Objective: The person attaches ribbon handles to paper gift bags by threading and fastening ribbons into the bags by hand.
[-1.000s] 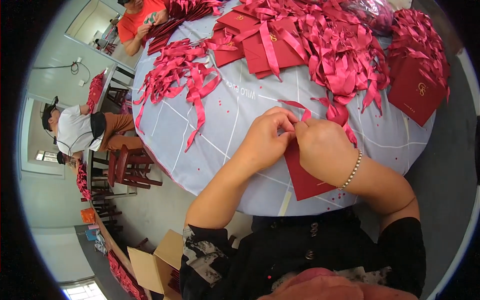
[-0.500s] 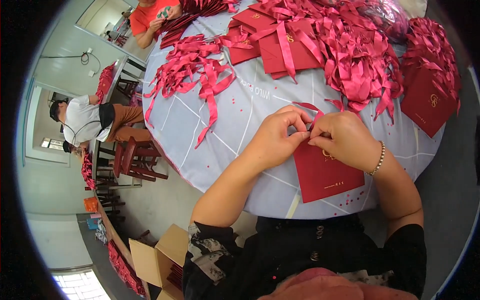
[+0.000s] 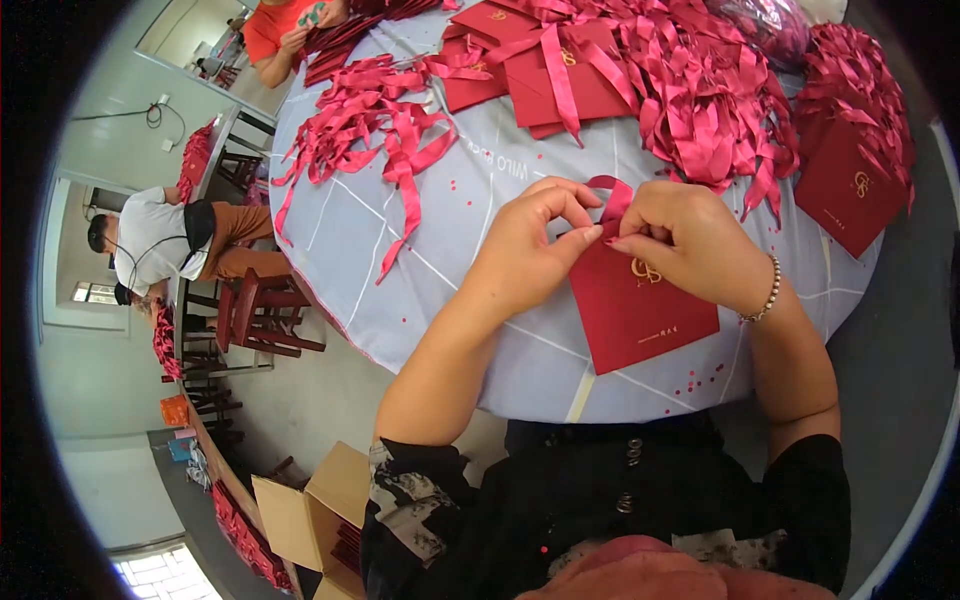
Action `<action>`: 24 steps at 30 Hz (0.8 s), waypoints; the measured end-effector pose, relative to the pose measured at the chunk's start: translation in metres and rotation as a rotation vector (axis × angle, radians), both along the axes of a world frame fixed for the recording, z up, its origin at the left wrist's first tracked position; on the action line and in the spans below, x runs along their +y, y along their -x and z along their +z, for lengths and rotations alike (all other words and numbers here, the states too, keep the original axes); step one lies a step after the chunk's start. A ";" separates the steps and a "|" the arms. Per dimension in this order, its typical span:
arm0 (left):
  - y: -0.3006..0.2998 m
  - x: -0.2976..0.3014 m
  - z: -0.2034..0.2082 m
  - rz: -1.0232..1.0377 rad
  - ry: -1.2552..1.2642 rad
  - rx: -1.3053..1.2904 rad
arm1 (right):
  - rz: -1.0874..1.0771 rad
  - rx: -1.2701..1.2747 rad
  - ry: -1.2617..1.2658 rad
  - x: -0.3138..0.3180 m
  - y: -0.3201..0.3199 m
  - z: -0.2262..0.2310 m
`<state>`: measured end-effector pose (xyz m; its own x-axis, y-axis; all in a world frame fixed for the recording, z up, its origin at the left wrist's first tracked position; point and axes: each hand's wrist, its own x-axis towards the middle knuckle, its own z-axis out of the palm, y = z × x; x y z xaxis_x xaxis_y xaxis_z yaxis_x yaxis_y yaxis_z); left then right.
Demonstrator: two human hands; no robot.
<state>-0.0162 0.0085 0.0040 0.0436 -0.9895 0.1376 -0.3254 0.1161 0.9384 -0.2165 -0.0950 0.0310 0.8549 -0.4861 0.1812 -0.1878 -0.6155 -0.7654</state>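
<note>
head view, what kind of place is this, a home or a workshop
Probably a small hand-assembly workshop. The round table is heaped with red ribbons and red folders, an open cardboard box stands on the floor, and other people sit at nearby benches.

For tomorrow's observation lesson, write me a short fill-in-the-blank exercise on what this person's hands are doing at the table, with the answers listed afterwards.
1. Both hands pinch a red ribbon at the top edge of a dark red ____.
2. The right hand wears a beaded ____ at the wrist.
3. Loose ribbons lie in heaps on a table covered with a pale ____ cloth.
4. On the floor at lower left stands an open ____ box.

Missing words: envelope; bracelet; blue; cardboard
</note>
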 end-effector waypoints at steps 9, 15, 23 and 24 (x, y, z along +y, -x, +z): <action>0.004 -0.002 0.001 -0.009 -0.029 0.007 | -0.029 -0.185 0.167 0.007 -0.010 -0.012; 0.004 0.003 0.012 -0.036 0.068 -0.108 | 0.026 -0.004 0.064 -0.009 0.006 0.006; -0.011 0.002 0.018 -0.320 -0.283 0.223 | 0.158 0.015 0.066 -0.009 0.009 0.001; -0.015 0.002 0.018 -0.386 -0.286 0.201 | 0.173 -0.018 0.071 -0.008 0.007 0.000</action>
